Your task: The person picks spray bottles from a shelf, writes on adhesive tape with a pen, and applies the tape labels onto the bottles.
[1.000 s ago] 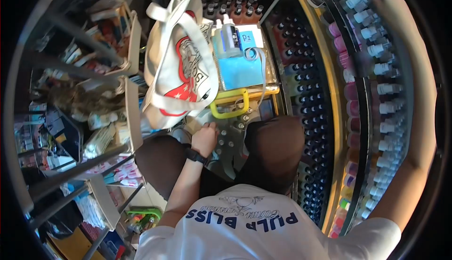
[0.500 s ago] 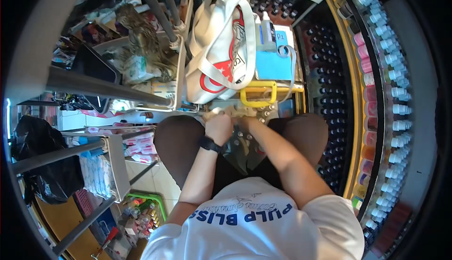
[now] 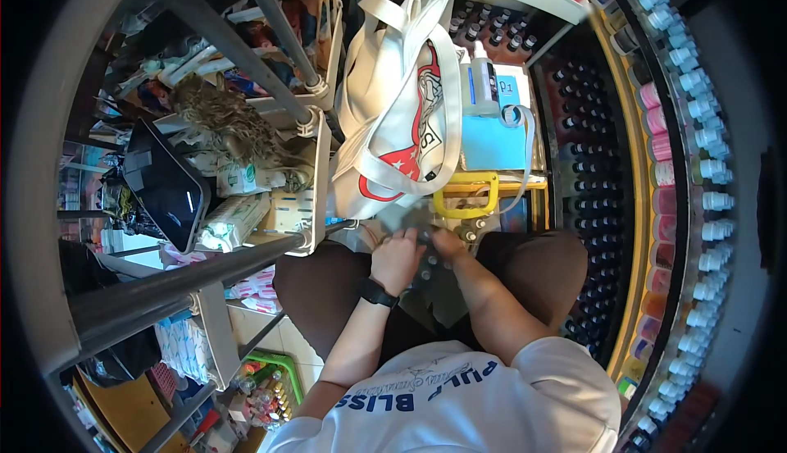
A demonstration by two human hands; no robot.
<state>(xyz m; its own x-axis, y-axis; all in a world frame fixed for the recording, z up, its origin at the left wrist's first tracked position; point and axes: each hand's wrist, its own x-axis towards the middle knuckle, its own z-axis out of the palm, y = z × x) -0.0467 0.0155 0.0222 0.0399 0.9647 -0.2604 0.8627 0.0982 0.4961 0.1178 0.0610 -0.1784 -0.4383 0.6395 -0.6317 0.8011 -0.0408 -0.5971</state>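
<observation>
Close beside the 2 hands (image 3: 397,257), small round-topped bottles (image 3: 425,274)

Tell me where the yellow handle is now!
In the head view, the yellow handle is a little right of centre, just beyond the right hand, beside the white bag and below the flat blue item.
</observation>
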